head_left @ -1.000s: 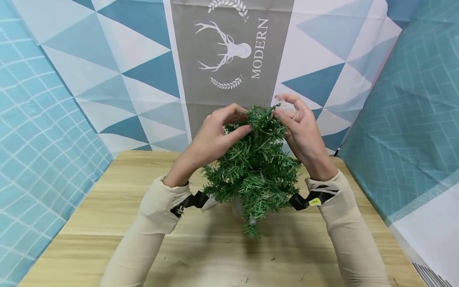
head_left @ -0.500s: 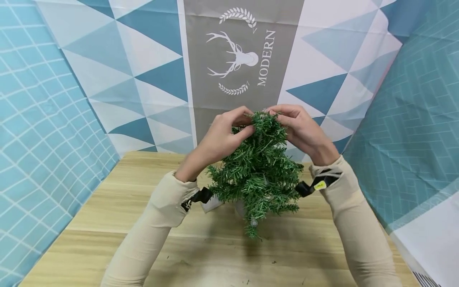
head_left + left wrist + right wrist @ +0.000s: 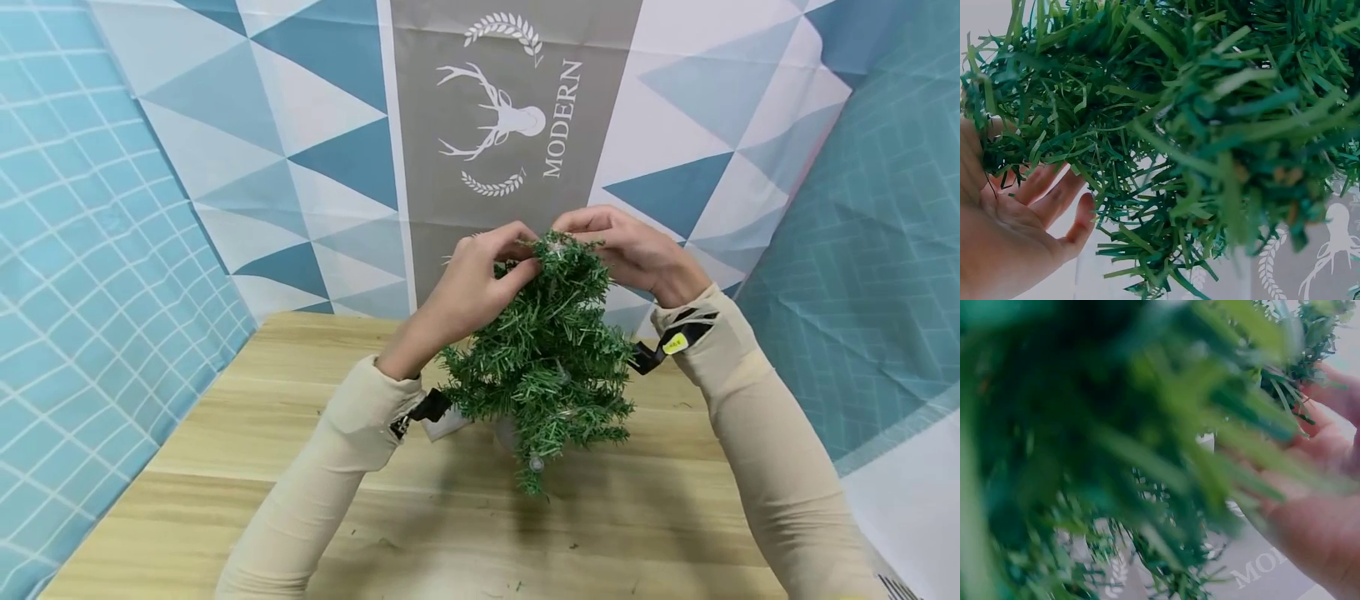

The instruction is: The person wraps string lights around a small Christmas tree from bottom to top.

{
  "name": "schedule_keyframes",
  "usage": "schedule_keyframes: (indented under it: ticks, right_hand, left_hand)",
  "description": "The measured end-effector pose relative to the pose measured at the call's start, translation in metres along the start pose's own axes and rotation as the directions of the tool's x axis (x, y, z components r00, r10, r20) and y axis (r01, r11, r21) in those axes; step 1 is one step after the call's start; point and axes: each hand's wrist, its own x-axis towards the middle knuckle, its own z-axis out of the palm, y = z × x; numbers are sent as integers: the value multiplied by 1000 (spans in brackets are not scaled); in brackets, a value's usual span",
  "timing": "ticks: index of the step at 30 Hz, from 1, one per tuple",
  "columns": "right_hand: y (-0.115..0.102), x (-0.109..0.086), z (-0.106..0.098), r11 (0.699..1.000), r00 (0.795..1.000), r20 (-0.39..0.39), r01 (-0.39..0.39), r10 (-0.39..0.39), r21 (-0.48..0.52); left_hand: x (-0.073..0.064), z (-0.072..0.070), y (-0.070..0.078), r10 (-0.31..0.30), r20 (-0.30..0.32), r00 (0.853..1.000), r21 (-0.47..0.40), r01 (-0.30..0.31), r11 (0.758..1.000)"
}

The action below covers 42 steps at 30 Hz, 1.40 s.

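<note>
A small artificial Christmas tree (image 3: 540, 358) stands on the table, its green branches hiding most of its pale base (image 3: 507, 433). My left hand (image 3: 468, 287) grips the treetop from the left, thumb in front and fingers behind. In the left wrist view that palm (image 3: 1016, 237) curves beneath the foliage. From the right, my right hand (image 3: 630, 246) pinches at the tip, where a clear string of lights (image 3: 557, 248) shows among the needles. Its fingertips are partly hidden behind the top. Thin silvery wire (image 3: 1161, 114) threads the branches, and a clear bulb (image 3: 536, 464) sits on the lowest front branch.
A flat white object (image 3: 446, 425) lies left of the base. Loose green needle bits are scattered over the wooden table (image 3: 420, 533). Patterned cloth (image 3: 330, 167) hangs behind, with blue cloth (image 3: 75, 275) on the left and teal cloth (image 3: 885, 267) on the right.
The right hand has moved from beside the treetop, with fingers spread, to over and behind its tip, carrying the clear lights inward. The left hand keeps its hold. The head view has shifted slightly.
</note>
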Motion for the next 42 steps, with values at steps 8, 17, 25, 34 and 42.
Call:
schedule_keyframes:
  ticks: [8,17,25,34,42]
  right_hand:
    - [-11,5,2,985,1000,27,6,-2,-170]
    - [-36,8,13,949,981,56,-164,185,-270]
    - [-54,23,20,852,925,33,-333,377,-404]
    - [-20,-8,27,955,952,-304,-129,44,-266]
    - [-15,-25,31,972,949,-302,19,-92,-235]
  left_hand:
    - [-3,-2,4,122,3,992,318,-117,941]
    - [-31,0,27,304,7,953,639,-238,731]
    - [-19,-2,34,192,-26,981,462,-158,873]
    - [-29,-7,11,71,-50,996,156,-62,986]
    - [-65,-9,11,135,-147,980,190,-106,976]
